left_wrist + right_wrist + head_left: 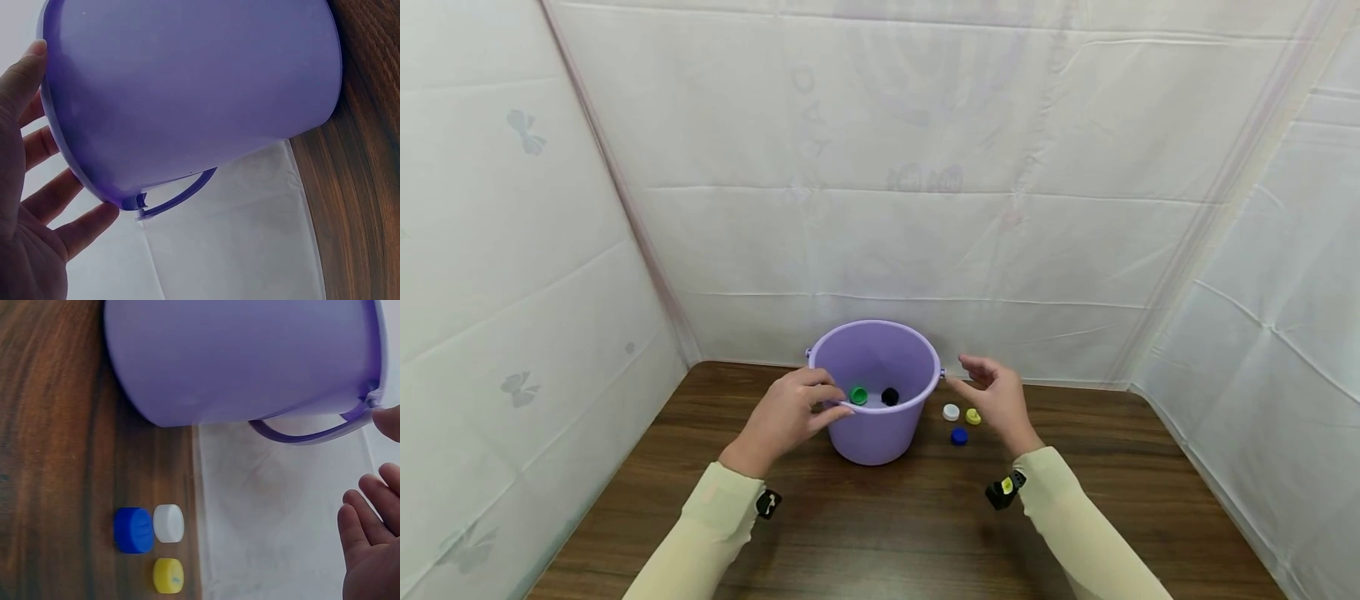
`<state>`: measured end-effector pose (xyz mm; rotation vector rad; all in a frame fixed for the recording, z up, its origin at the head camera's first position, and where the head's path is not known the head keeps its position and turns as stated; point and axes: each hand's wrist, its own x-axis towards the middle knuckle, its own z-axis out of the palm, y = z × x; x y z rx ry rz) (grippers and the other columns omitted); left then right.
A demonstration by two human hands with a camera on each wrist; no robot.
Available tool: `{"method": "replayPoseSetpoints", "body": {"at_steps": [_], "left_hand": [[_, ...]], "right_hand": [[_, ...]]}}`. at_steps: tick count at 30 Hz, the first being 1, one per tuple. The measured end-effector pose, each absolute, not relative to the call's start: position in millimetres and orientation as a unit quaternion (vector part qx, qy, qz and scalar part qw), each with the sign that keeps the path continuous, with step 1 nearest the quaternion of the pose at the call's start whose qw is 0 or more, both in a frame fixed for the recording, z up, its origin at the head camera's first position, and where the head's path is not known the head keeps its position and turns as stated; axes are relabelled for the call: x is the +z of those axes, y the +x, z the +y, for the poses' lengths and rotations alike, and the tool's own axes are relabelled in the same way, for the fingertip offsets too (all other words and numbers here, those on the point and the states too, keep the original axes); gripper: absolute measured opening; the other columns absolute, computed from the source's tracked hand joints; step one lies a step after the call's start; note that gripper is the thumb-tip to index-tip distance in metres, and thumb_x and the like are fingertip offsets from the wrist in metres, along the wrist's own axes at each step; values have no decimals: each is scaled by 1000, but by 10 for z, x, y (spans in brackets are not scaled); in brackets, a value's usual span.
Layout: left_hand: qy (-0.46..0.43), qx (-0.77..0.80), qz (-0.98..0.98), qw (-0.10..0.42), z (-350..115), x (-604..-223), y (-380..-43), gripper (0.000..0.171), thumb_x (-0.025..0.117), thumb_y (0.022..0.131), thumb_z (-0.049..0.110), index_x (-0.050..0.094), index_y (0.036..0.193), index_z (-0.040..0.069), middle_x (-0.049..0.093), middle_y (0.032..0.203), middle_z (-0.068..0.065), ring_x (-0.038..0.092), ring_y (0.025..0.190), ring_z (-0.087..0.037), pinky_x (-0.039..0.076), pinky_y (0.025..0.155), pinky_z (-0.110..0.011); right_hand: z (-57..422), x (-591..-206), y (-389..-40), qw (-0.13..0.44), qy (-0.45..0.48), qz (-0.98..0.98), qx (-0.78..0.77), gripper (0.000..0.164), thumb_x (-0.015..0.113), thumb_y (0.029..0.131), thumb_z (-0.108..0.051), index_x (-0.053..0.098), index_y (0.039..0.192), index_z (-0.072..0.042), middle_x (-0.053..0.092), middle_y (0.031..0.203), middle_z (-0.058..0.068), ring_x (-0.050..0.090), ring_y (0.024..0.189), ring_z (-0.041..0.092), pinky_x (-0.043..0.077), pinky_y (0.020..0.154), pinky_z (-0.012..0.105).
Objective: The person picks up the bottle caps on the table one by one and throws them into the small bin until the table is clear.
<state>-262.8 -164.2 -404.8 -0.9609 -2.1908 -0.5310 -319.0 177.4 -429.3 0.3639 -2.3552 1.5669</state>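
Observation:
A light purple bucket (874,429) stands upright on the table, with a green bottle cap (858,396) and a black bottle cap (890,397) inside. Spread fingers of my left hand (792,410) touch the bucket's near-left rim; the left wrist view shows the thumb at the rim's edge too. On the other side my right hand (996,398) is held with fingers apart and nothing in it, its thumb close to the handle joint. Below it lie a white cap (169,523), a blue cap (133,530) and a yellow cap (168,575).
The dark wooden table (880,533) is bordered by white sheeting (925,242) at the back and both sides. The bucket's purple handle (312,435) hangs down behind it. Each wrist wears a small black device.

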Motion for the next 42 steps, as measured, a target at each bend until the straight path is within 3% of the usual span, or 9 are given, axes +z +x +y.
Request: {"method": "replayPoseSetpoints", "body": {"at_steps": [19, 23, 33, 42], "left_hand": [[-365, -202, -846, 333, -1643, -4043, -2618, 16, 89, 80, 30, 80, 83, 17, 68, 84, 5, 59, 73, -6, 53, 68, -26], [-366, -202, -845, 333, -1648, -4041, -2611, 16, 89, 80, 30, 81, 84, 17, 68, 85, 5, 60, 73, -9, 53, 68, -26], [-367, -203, -847, 328, -1658, -4028, -2625, 15, 88, 80, 29, 81, 85, 17, 68, 85, 6, 61, 74, -10, 53, 68, -26], [-367, -201, -849, 323, -1652, -4017, -2621, 14, 88, 81, 29, 81, 85, 17, 67, 85, 6, 58, 73, -6, 53, 68, -24]], "right_hand": [[1851, -4811, -3101, 111, 74, -837, 531, 37, 86, 84, -16, 74, 116, -3, 74, 119, 19, 68, 114, 40, 54, 100, 52], [1879, -4899, -3098, 97, 75, -838, 532, 38, 85, 85, -13, 73, 117, 2, 73, 120, 23, 68, 115, 41, 55, 100, 50], [1920, -5078, -3108, 77, 52, -857, 507, 38, 88, 80, -15, 75, 113, -1, 76, 112, 18, 74, 104, 32, 61, 88, 38], [1925, -5179, -3096, 66, 30, -876, 476, 35, 89, 79, -11, 75, 110, -1, 76, 110, 16, 73, 100, 29, 60, 88, 40]]}}
